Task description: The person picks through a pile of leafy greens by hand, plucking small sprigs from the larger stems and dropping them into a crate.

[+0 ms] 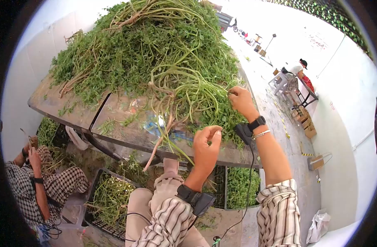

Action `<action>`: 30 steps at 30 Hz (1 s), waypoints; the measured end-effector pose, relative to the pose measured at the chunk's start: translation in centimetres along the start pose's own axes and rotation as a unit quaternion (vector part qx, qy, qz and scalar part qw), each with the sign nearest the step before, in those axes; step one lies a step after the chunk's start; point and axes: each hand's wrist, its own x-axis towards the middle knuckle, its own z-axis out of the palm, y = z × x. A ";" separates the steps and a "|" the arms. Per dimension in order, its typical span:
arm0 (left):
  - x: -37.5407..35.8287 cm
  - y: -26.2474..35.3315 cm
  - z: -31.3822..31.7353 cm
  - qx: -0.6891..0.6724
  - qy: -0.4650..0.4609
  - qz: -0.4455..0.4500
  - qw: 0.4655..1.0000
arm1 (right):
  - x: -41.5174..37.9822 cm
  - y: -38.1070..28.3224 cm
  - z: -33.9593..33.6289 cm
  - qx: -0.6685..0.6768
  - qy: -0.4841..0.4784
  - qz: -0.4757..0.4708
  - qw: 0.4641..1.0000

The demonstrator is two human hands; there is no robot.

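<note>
A large heap of leafy green plants (143,49) covers much of the table (126,103). Toward its near right side lies a tangled bunch of long pale stems (184,84), with a bare brownish root stalk (158,142) hanging over the table's front edge. My right hand (242,101) is at the right edge of the heap, its fingers pinched on a leafy stem. Closer to me, my left hand (207,146) is in front of the heap, with thumb and forefinger curled together. Whatever sits between those left fingertips is too small to make out.
Below the table stand a black crate of stems (110,197) and another crate of greens (242,187). A person in checked clothes (40,177) sits at left. Another person (294,74) bends over a far table. Cardboard boxes (305,119) line the right wall. A cable (249,181) hangs from my right wrist.
</note>
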 end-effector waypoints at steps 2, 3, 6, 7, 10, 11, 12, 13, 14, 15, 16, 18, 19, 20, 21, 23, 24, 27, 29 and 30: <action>0.2 -0.4 -0.2 0.130 0.063 0.084 0.986 | -0.1 0.7 -0.9 0.113 0.050 0.039 0.991; 0.4 -0.5 -0.4 0.205 0.053 0.114 0.971 | -0.2 1.0 -1.7 0.120 0.069 0.036 0.990; 0.2 -1.8 -0.7 0.310 0.029 0.142 0.940 | -0.6 1.2 -3.6 0.215 0.085 0.041 0.972; 0.1 -2.3 -0.7 0.342 0.017 0.141 0.929 | -1.0 0.9 -4.2 0.206 0.083 0.048 0.974; -0.2 -2.9 -0.3 0.367 0.022 0.156 0.917 | -2.0 0.3 -4.6 0.270 0.049 0.052 0.960; -0.2 -2.9 -0.2 0.366 0.024 0.154 0.918 | -2.4 0.2 -4.5 0.242 0.026 0.057 0.968; -0.3 -2.9 -0.2 0.370 0.022 0.144 0.918 | -2.6 0.2 -3.8 0.241 0.024 0.058 0.968; -0.4 -2.9 -0.1 0.375 0.020 0.136 0.917 | -2.7 0.4 -2.9 0.217 -0.004 0.086 0.972; -0.4 -2.9 -0.1 0.375 0.020 0.136 0.917 | -2.5 0.8 -2.2 0.193 -0.031 0.112 0.974; -0.5 -2.9 -0.1 0.376 0.017 0.136 0.916 | -2.3 1.0 -2.0 0.156 -0.054 0.115 0.980; -0.5 -2.9 -0.1 0.378 0.016 0.135 0.916 | -1.9 1.2 -1.7 0.158 -0.054 0.113 0.979; -0.5 -2.7 0.0 0.373 0.013 0.126 0.919 | -1.1 1.2 -1.3 0.003 -0.030 -0.001 1.000; -0.5 -2.6 0.1 0.366 0.010 0.115 0.923 | -0.5 1.0 -1.2 0.004 -0.031 -0.002 1.000; -0.5 -2.5 0.1 0.367 0.010 0.114 0.923 | 0.3 0.8 -1.1 -0.021 0.014 -0.039 0.999; -0.5 -2.4 0.2 0.360 0.009 0.115 0.926 | 0.9 0.5 -1.0 -0.045 0.060 -0.076 0.994; -0.5 -2.3 0.3 0.355 0.008 0.116 0.928 | 2.1 -0.3 -0.6 -0.050 0.035 -0.085 0.995; -0.6 -2.3 0.3 0.357 0.002 0.109 0.928 | 2.5 -0.7 -0.3 -0.054 0.012 -0.094 0.994; -0.5 -2.3 0.2 0.359 -0.005 0.102 0.928 | 3.5 -1.8 0.9 -0.127 -0.067 -0.050 0.988; -0.6 -2.3 0.2 0.358 -0.003 0.101 0.928 | 4.3 -0.9 1.6 -0.134 -0.074 -0.050 0.987; -0.6 -2.2 0.1 0.350 -0.005 0.099 0.931 | 4.4 -1.4 1.7 -0.141 -0.082 -0.046 0.985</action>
